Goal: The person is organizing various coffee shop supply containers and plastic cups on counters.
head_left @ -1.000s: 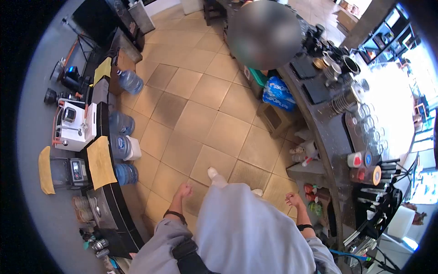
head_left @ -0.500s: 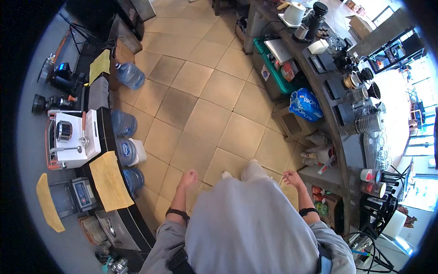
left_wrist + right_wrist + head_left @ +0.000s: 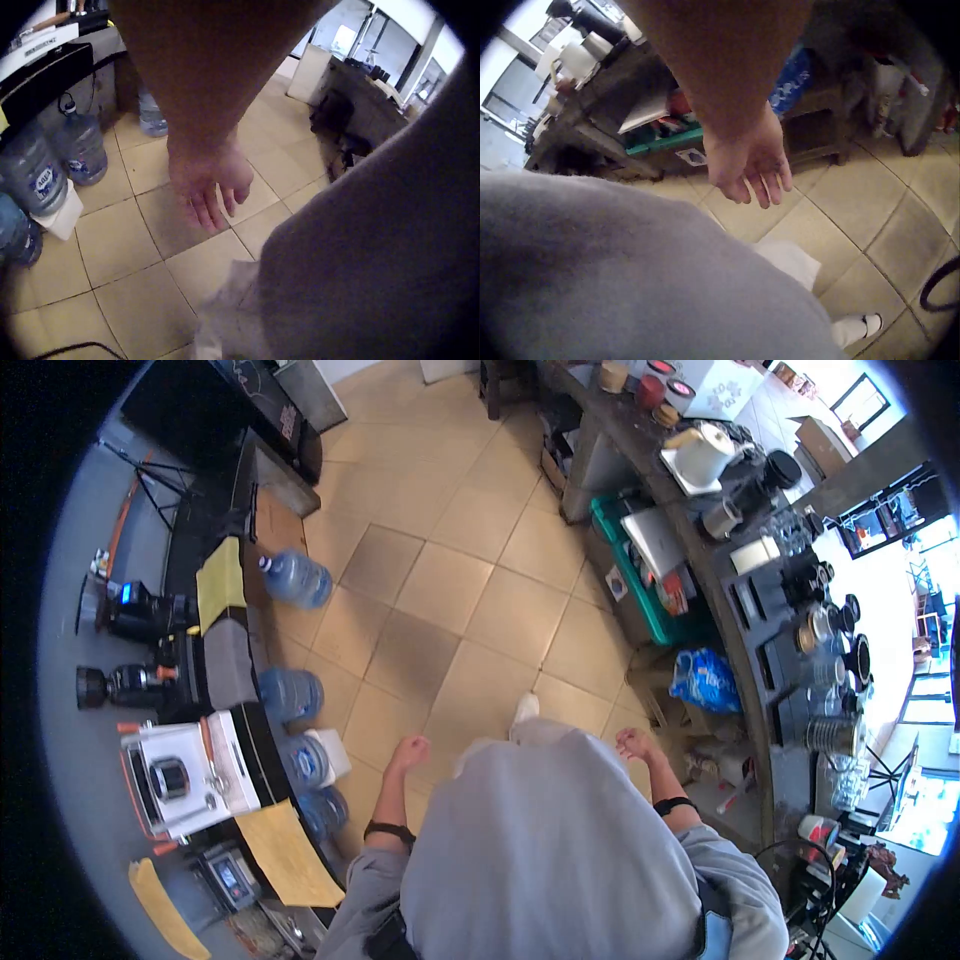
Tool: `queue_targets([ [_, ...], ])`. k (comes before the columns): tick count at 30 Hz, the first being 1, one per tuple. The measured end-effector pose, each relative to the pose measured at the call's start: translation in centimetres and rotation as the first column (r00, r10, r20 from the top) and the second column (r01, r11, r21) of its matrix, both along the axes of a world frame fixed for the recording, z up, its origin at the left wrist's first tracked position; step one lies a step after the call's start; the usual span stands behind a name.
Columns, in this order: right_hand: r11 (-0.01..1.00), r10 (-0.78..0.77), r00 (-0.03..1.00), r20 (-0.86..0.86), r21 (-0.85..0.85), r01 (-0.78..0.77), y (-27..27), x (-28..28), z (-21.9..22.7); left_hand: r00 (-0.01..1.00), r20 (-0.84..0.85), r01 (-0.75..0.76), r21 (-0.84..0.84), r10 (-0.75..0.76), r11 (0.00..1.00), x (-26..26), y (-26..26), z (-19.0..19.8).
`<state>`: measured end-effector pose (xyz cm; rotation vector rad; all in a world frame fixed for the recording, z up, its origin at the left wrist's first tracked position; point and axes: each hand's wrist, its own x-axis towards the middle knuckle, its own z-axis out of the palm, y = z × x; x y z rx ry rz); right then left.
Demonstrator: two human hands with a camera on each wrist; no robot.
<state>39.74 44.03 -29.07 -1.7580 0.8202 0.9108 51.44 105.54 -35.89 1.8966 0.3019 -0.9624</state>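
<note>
Both hands hang at the sides over the tiled floor (image 3: 480, 600) and hold nothing. My left hand (image 3: 409, 752) is loosely bent, and in the left wrist view its fingers (image 3: 204, 214) dangle downward. Nearest to it on the left stand large water bottles (image 3: 305, 760) on the floor below the counter. My right hand (image 3: 637, 744) hangs relaxed as well, its fingers (image 3: 763, 187) pointing down in the right wrist view. To its right are the shelves under the long counter and a blue plastic pack (image 3: 703, 680).
The left counter carries an espresso machine (image 3: 180, 775), a scale (image 3: 228, 875) and yellow cloths (image 3: 290, 855). Along the right counter (image 3: 715, 550) stand a white kettle (image 3: 703, 455), glasses and drippers. A green crate (image 3: 640, 575) sits beneath it. Another water bottle (image 3: 296, 579) stands ahead on the left.
I have walked forward along the aisle, and the head view has swung so that the kettle and crate now show. Both hands stay empty. A blurred area at the top right is gone.
</note>
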Motion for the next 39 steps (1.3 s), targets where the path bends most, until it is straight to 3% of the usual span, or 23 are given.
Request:
queue_targets([
  [1,0.997,0.061,0.996,0.064,0.035,-0.063,-1.3,3.4,-2.3,1.0,-0.003,0.004,0.004,-0.004,1.0,2.0,-0.1,1.1],
  [2,0.99,0.119,0.986,0.118,0.068,-0.127,-2.6,6.0,-4.9,0.996,-0.025,-0.091,0.003,0.091,0.996,3.0,-0.3,3.0],
  [3,0.995,0.062,0.974,0.216,0.067,-0.078,-2.4,9.3,-3.6,0.982,-0.04,-0.186,-0.001,0.185,0.983,4.7,-0.5,4.4],
  [4,0.997,0.005,0.947,0.32,0.066,-0.028,-1.8,13.2,-1.5,0.983,-0.038,-0.181,-0.004,0.181,0.983,6.7,-0.5,5.0],
  [7,1.0,0.028,0.903,0.428,-0.025,-0.019,-0.4,22.4,2.7,0.979,-0.102,-0.176,0.012,0.177,0.984,11.4,0.1,5.1],
  [11,0.997,0.01,0.92,0.392,-0.074,0.02,1.7,30.7,6.2,0.971,-0.201,-0.117,0.059,0.127,0.991,19.2,1.7,3.7],
  [13,0.987,0.097,0.958,0.271,-0.154,-0.056,2.3,33.6,5.6,0.97,-0.232,-0.063,0.062,0.076,0.996,24.3,2.5,3.0],
  [16,0.987,0.064,0.988,0.14,-0.154,-0.042,2.8,36.2,4.8,0.963,-0.266,-0.032,0.053,0.045,0.998,33.1,4.3,1.8],
  [19,0.992,-0.06,0.998,0.014,-0.114,0.061,4.1,39.2,5.9,0.985,-0.136,0.113,0.06,-0.104,0.992,43.8,4.9,-0.2],
  [21,0.983,-0.118,0.989,0.094,-0.129,0.13,4.7,41.4,6.0,0.992,-0.094,0.068,-0.121,-0.08,0.99,50.9,4.0,0.3],
  [22,0.973,-0.163,0.971,0.173,-0.137,0.188,5.2,42.0,6.0,0.988,-0.103,0.099,-0.117,-0.112,0.988,54.5,3.2,0.9],
  [25,0.949,-0.247,0.939,0.239,-0.137,0.284,6.6,45.6,6.9,0.963,-0.041,0.262,-0.109,-0.268,0.959,66.6,-2.7,3.7],
  [27,0.94,-0.275,0.924,0.266,-0.129,0.317,6.6,48.4,7.5,0.901,0.161,0.404,0.026,-0.403,0.914,72.3,-8.6,5.7],
  [30,0.927,-0.309,0.909,0.278,-0.125,0.353,5.9,52.9,8.4,0.783,0.287,0.576,0.003,-0.552,0.818,80.4,-16.9,3.9],
  [32,0.92,-0.302,0.865,0.4,-0.115,0.374,3.8,55.7,7.4,0.736,0.301,0.637,-0.004,-0.607,0.771,84.0,-23.5,7.7],
  [36,0.888,-0.319,0.828,0.462,-0.161,0.431,-1.4,61.8,7.5,0.601,0.409,0.763,-0.036,-0.687,0.646,89.6,-36.3,13.7],
  [38,0.858,-0.246,0.707,0.663,-0.19,0.477,-3.9,65.4,8.5,0.645,0.557,0.69,-0.129,-0.523,0.713,92.0,-41.9,12.4],
  [39,0.824,-0.284,0.674,0.682,-0.185,0.535,-4.2,67.0,10.2,0.596,0.536,0.743,-0.086,-0.598,0.664,92.1,-44.1,16.3],
])
